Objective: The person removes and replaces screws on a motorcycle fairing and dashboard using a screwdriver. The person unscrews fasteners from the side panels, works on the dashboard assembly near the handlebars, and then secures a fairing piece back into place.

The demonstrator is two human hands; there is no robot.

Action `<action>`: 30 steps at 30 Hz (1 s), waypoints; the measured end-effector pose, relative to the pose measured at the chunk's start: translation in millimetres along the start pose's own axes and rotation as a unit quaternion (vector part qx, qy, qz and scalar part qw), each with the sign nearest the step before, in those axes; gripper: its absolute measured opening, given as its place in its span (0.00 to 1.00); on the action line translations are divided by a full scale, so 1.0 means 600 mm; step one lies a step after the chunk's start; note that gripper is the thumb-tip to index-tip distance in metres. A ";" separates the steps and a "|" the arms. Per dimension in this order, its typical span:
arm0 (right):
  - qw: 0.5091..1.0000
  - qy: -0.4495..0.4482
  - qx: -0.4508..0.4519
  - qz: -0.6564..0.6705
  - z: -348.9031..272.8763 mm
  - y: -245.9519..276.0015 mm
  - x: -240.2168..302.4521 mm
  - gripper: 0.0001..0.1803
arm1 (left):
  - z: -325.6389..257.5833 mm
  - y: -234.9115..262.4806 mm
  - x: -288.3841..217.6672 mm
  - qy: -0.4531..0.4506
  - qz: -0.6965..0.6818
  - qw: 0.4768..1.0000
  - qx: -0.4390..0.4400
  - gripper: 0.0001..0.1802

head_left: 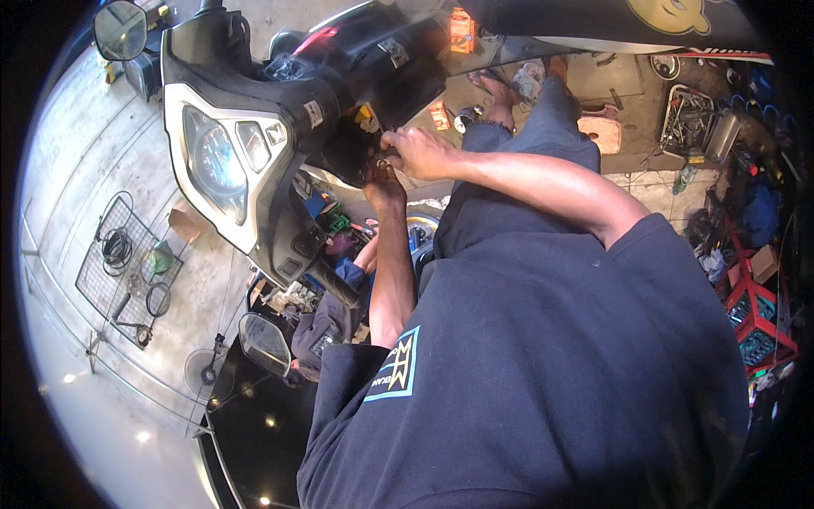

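— Concrete workshop floor [76, 170] all round, and a scooter takes up the middle. Where are the hands?

— Both are at the scooter's front panel [339, 93], just behind the instrument cluster [216, 161]. The right hand [424, 153] is bent at the dark opening in the panel, fingers curled on something small (too hidden to name). The left hand [383, 182] sits just below it, touching it, fingers pushed into the same opening.

— Clamped or loose?

— The right looks pinched shut; for the left I cannot tell, since its fingers are lost in shadow.

— What else lies near the panel?

— A round mirror [119, 29] up beyond the cluster, a second mirror [264, 343] below the handlebar grip [335, 284]. A wire rack [127, 271] with coiled cables lies well apart on the floor, and red crates [759, 318] stand far off on the opposite side.
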State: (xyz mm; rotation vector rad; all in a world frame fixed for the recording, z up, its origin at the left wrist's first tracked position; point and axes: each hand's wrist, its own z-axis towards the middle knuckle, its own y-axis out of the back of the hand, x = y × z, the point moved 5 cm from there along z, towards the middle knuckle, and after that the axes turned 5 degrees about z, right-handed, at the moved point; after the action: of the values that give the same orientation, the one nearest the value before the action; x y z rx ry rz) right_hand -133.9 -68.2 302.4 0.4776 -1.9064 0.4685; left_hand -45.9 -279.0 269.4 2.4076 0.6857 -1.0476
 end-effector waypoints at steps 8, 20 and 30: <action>0.971 0.232 -0.054 -0.023 0.001 0.002 0.002 0.21 | -0.009 0.067 0.017 0.017 -0.058 0.994 -0.090 0.23; 0.999 -0.021 0.010 -0.026 0.011 -0.005 0.003 0.24 | 0.007 0.037 0.027 0.041 -0.077 0.993 -0.079 0.17; 0.999 0.052 -0.005 0.015 -0.001 -0.003 0.036 0.23 | 0.028 0.174 0.071 0.060 -0.131 0.978 -0.151 0.35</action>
State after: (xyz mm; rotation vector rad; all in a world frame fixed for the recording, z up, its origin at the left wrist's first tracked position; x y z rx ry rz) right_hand -139.9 -71.9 323.0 0.4119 -1.8167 0.4938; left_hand 31.5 -359.4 245.5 2.1672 1.1425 -0.8277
